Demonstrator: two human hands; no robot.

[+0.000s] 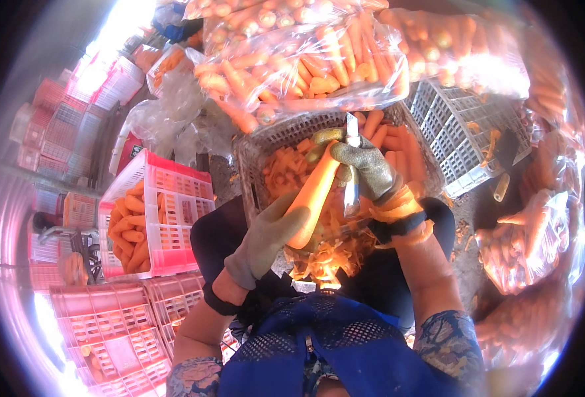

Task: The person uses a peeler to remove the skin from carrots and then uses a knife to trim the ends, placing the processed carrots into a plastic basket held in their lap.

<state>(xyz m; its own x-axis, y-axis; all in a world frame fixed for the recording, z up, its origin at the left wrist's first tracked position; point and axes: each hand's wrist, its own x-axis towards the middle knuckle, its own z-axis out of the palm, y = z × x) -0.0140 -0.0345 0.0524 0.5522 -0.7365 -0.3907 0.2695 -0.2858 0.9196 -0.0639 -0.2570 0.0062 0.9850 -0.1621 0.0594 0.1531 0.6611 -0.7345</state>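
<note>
A large peeled carrot (312,201) slants across the middle of the view, its thick end towards my body. My gloved left hand (270,235) is wrapped around that thick end. In my gloved right hand (369,166) is a peeler-like tool (353,191) with a flat metal blade pointing away from me; the fingers also touch the carrot's far end. Strips of carrot peel (396,206) cling to my right wrist. Beneath both hands stands a dirty plastic crate (250,173) holding carrots (406,149) on its right and cut pieces (285,168) on its left.
Clear plastic bags of carrots (302,64) lie beyond the crate. To the left, a pink and white crate (178,218) holds carrots. A grey-white crate (451,134) and another bag of carrots (525,243) are at right. Peelings (327,260) heap between my knees.
</note>
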